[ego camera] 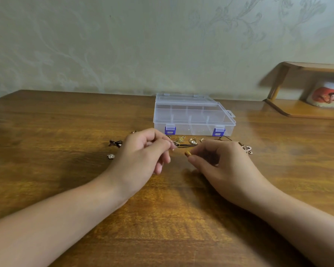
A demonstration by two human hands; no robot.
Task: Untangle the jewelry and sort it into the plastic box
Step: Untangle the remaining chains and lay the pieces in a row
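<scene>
Working over the wooden table (162, 218), both hands meet just in front of a tangle of jewelry. Left hand (143, 151): fingers curled, thumb and forefinger pinching a fine strand near the tangle, probably to anchor one end. Right hand (220, 162): fingers curled, tips pinching a small amber bead (187, 153), seemingly drawing it clear of the knot. Between and just beyond the fingertips lie a dark cord (189, 145), a gold chain (180, 139) and a gold ring (192, 140), loosely heaped. Left of the left hand sit a dark bow-shaped piece (115, 143) and a small silver charm (110, 156); right of the right hand, a pale pendant (248, 149). Farther off, beyond the tangle, stands the clear plastic box (193, 120), lid down, blue latches (170, 130) facing the hands; it appears closed, so sorting has presumably not begun.
</scene>
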